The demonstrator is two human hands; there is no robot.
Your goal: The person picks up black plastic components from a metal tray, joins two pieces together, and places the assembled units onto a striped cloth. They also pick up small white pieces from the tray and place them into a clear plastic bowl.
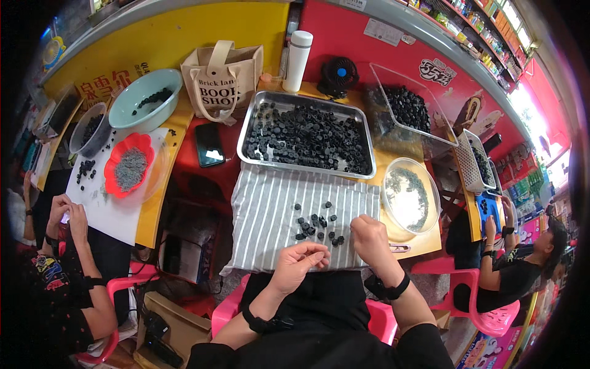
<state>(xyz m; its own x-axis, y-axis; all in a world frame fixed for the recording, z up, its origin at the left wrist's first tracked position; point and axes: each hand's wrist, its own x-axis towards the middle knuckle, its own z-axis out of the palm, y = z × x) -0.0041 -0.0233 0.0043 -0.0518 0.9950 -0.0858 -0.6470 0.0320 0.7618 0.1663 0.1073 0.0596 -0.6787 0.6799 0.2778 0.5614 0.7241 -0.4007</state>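
Observation:
Near the front edge of the grey-and-white striped cloth, my left hand is closed, thumb and fingertips pressed together. Anything pinched there is too small to make out. My right hand is curled into a fist over the cloth's right side, its fingertips hidden from view. Between and just beyond both hands lie several small round black parts, scattered loosely. Behind the cloth, a shallow metal tray holds a heap of similar black parts. To the right of my right hand, a clear round tub contains thin dark scraps around its inside.
A small pink-handled tool lies by the tub. Behind stand a clear bin, black fan, white bottle and canvas bag. A phone lies left of the tray. People sit working on both sides.

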